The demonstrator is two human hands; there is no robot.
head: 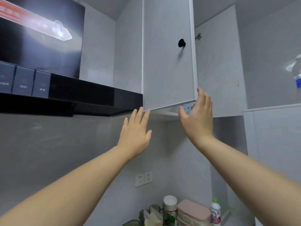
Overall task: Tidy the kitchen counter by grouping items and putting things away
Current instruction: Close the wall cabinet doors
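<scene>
Both arms raised toward the wall cabinet.

Left hand [135, 137]: flat, fingers straight and slightly fanned, holding nothing. Its fingertips reach the lower left corner of the cabinet door [167, 62]; whether they touch it I cannot tell.

Right hand [197, 121]: wide open, thumb spread away from the fingers, holding nothing. It sits at the door's lower right corner, fingers alongside the free edge.

The door stands ajar, black knob [181, 43] near its free edge. A small blue-and-white carton [186, 108] sits at the front edge of the cabinet shelf [164, 113], seen between the right thumb and fingers.

Black range hood [81, 95] just left of the cabinet. Double wall socket [143, 178] below.

Grouped at the worktop's back corner: white cup [170, 202], pink box [193, 211], green-capped white bottle [215, 212].
</scene>
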